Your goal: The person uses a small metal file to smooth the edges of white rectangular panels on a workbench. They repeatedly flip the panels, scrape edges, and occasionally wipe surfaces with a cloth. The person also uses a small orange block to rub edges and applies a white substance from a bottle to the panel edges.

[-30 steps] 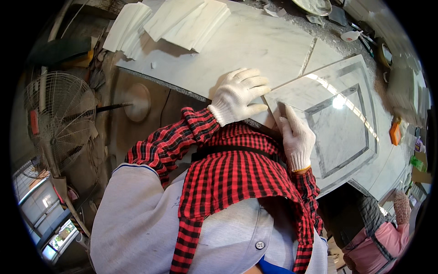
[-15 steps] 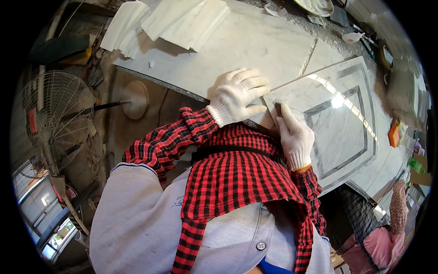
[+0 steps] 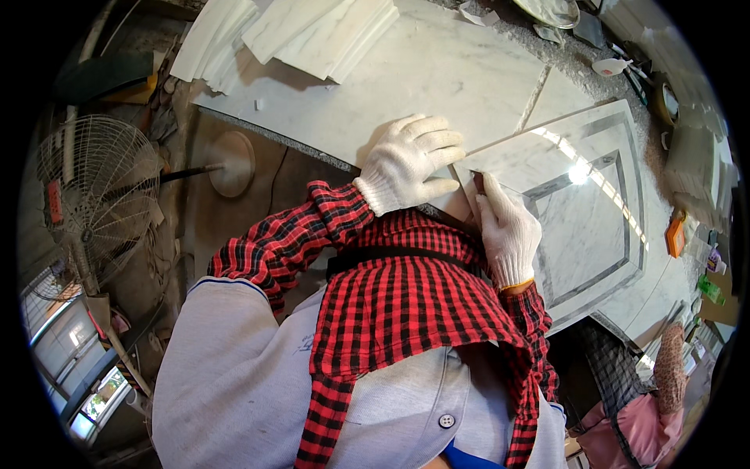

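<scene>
Your gloved left hand (image 3: 408, 162) lies flat and spread on the near corner of the marble tile (image 3: 582, 211) at the counter's (image 3: 406, 78) near edge, while your right hand (image 3: 508, 230) beside it is clamped on a small dark tool (image 3: 478, 182) touching the tile.

Both hands wear white knit cotton gloves with ribbed cuffs: the left hand (image 3: 410, 160) and the right hand (image 3: 509, 232). The sleeves (image 3: 289, 238) are red and black check flannel, cuffs closed at the gloves. A panel of the same check cloth (image 3: 406, 313) hangs down the chest below the gloves, crossed by a black strap (image 3: 375, 256). Under it lies a grey buttoned shirt (image 3: 234, 367) with a thin blue seam line, and blue cloth shows below its button (image 3: 446, 420).
</scene>
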A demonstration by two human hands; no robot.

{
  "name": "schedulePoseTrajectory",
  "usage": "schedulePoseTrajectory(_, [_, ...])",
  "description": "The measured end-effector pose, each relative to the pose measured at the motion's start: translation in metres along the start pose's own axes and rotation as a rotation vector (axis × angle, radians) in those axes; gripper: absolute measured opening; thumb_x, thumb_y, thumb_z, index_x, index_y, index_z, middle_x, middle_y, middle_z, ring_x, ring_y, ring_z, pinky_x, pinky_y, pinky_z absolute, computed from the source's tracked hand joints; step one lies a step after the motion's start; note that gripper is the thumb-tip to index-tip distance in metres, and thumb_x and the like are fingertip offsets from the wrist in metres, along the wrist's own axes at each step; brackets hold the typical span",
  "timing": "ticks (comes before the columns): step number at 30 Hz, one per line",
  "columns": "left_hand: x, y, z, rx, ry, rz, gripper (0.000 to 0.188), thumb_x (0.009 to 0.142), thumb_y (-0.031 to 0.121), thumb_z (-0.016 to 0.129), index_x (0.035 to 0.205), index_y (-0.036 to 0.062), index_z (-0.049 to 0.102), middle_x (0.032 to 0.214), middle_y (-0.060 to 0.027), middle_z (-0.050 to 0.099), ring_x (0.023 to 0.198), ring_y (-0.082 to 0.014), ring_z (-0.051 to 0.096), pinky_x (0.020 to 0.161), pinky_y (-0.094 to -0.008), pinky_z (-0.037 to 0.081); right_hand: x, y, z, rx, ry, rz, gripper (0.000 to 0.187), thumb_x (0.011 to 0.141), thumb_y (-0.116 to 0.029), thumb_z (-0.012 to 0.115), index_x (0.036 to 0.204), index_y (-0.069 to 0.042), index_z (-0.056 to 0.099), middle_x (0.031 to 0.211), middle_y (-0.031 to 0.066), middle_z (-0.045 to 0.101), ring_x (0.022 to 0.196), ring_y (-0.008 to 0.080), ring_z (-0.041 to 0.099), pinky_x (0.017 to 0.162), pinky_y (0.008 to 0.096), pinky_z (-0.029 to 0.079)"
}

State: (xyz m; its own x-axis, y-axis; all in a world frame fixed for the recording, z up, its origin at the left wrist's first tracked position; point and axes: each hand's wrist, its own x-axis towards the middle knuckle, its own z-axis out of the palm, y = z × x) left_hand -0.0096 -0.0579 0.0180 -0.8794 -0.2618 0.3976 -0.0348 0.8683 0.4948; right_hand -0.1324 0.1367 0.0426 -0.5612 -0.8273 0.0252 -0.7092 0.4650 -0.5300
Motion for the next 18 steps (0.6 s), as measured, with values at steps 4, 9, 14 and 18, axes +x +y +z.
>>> schedulePoseTrajectory(4, [0.001, -0.001, -0.001, -0.023, 0.002, -0.002, 0.043, 0.071, 0.032, 0.083, 0.108, 0.0109, 0.077, 0.12, -0.0049, 0.071, 0.122, -0.0273, 0.061, 0.104, -0.0478, 0.05, 0.005, 0.0, -0.008, -0.029, -0.099, 0.003, 0.034, 0.096, -0.027, 0.064, 0.13, -0.024, 0.065, 0.094, 0.0088, 0.073, 0.085, 0.0301, 0.071, 0.07, 0.0396, 0.055])
schedulePoseTrajectory(9, [0.001, -0.001, -0.001, -0.04, -0.001, -0.004, 0.045, 0.071, 0.033, 0.083, 0.109, 0.0104, 0.076, 0.121, -0.005, 0.07, 0.123, -0.0278, 0.06, 0.105, -0.0486, 0.048, 0.009, 0.003, -0.014, -0.029, -0.139, -0.036, 0.033, 0.096, -0.027, 0.063, 0.129, -0.024, 0.065, 0.097, 0.0091, 0.073, 0.087, 0.0313, 0.071, 0.071, 0.0404, 0.056])
schedulePoseTrajectory(14, [0.0, 0.001, -0.003, -0.017, -0.013, -0.01, 0.045, 0.072, 0.033, 0.082, 0.111, 0.011, 0.075, 0.123, -0.0047, 0.069, 0.125, -0.0277, 0.059, 0.106, -0.0492, 0.048, 0.01, 0.009, -0.015, 0.027, -0.148, -0.055, 0.034, 0.095, -0.026, 0.063, 0.129, -0.023, 0.066, 0.102, 0.0094, 0.074, 0.089, 0.0318, 0.071, 0.074, 0.0404, 0.056])
schedulePoseTrajectory(18, [0.001, 0.001, -0.004, -0.007, -0.026, 0.001, 0.043, 0.074, 0.034, 0.081, 0.111, 0.0118, 0.075, 0.124, -0.0041, 0.069, 0.126, -0.0266, 0.059, 0.106, -0.0493, 0.047, 0.011, 0.014, -0.018, 0.118, -0.196, -0.004, 0.035, 0.094, -0.026, 0.064, 0.128, -0.022, 0.068, 0.102, 0.0099, 0.074, 0.09, 0.0327, 0.071, 0.075, 0.0398, 0.056])
